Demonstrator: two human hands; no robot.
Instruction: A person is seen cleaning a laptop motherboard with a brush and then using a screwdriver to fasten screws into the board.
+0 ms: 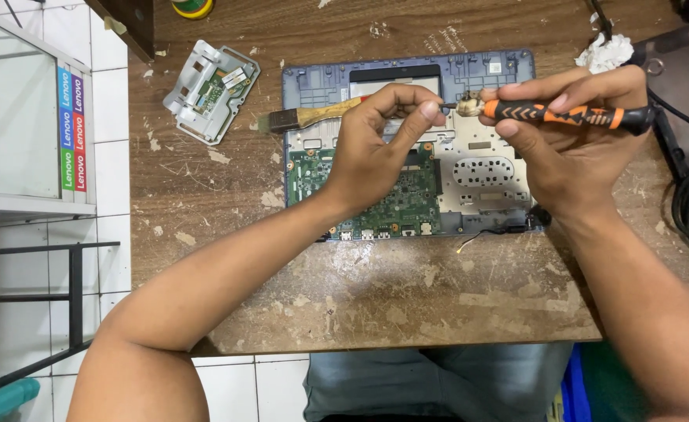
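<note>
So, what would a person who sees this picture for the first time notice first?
Probably the two hands raised over the middle of the table: the right hand holds an orange and black screwdriver, and the left hand pinches its tip. Under them lies an opened laptop with its green circuit board bare. A brush lies across the laptop, and a grey metal part sits to the left on the worn wooden table.

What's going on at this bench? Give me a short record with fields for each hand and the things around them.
Left hand: left hand pinches the metal tip of the screwdriver between fingertips.
Right hand: right hand grips the screwdriver's orange-and-black handle, held level.
Below the hands: opened laptop base with green circuit board exposed.
Also nearby: brush lying across the base; removed grey metal part to its left.
Surface: worn wooden table.
</note>
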